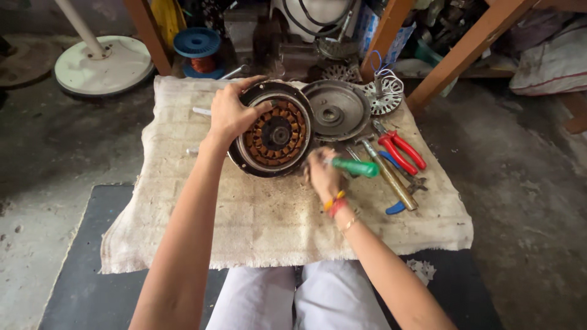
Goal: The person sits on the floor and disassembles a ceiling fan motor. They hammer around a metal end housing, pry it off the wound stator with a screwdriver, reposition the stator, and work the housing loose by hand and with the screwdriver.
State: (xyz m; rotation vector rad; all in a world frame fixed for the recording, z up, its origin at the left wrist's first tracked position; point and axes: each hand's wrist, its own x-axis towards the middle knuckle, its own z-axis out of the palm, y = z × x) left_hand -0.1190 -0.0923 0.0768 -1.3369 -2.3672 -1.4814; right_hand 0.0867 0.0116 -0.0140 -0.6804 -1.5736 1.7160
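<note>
On the cloth (263,220) spread over the floor, the left hand (229,113) has its grip closed over the rim of the round motor (273,129), tilting it. Beside it, the right hand (323,174) grips a green-handled screwdriver (354,167). Further right lie a metal cover (336,110) and red pliers (400,150).

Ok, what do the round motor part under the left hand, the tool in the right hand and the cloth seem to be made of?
Motor part: dull grey metal housing, with a ring of coils that look like copper by their orange-brown sheen. Tool in the right hand: glossy green handle, likely plastic; its tip is blurred. Cloth: coarse beige weave with frayed edges, probably jute or burlap. The left hand grips the housing's rim.
</note>
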